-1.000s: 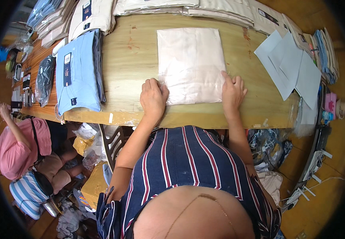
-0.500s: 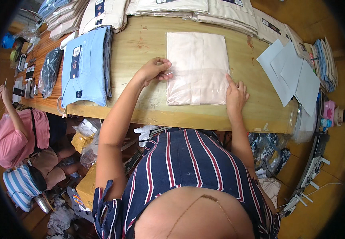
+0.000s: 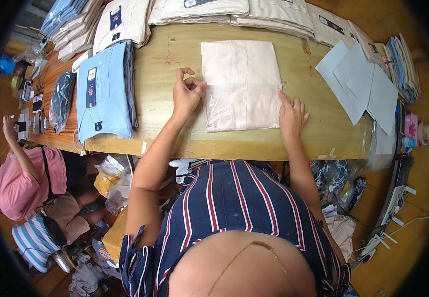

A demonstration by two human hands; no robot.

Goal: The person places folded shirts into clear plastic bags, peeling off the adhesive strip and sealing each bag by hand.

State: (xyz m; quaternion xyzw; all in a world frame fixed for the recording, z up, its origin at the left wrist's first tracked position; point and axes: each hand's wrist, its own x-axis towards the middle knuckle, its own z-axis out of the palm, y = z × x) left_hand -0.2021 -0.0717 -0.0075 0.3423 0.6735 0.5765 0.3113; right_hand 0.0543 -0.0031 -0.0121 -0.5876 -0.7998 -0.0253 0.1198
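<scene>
Our left hand (image 3: 188, 94) stood half curled, its thumb at the left edge of a folded, plastic-wrapped cream cloth garment (image 3: 241, 84); whether it pinched this, we could not tell. Our right hand (image 3: 293, 114), partly open and gripping nothing, touched the right edge with its forefinger. The garment lay flat on the yellowish wooden table (image 3: 162, 94).
</scene>
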